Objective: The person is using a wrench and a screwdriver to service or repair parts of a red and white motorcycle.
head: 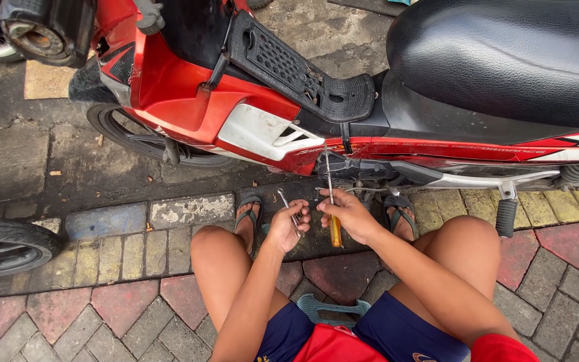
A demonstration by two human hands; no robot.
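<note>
I sit low beside a red, white and black motorcycle [249, 107] with a black seat [504, 53]. My right hand [346, 214] grips a long screwdriver [330, 194] with a yellow handle, shaft pointing up toward the engine area under the fairing. My left hand [288, 224] is closed on a small metal wrench [288, 204], just left of the screwdriver. Both hands hover between my knees, above the dark ground in front of the bike.
The bike's front tyre [129, 137] rests on dark concrete at the left. Another tyre [5, 245] juts in from the left edge. A footpeg [506, 218] hangs near my right knee. Red and grey paving bricks [102, 295] lie underfoot, and a teal stool [333, 312] is beneath me.
</note>
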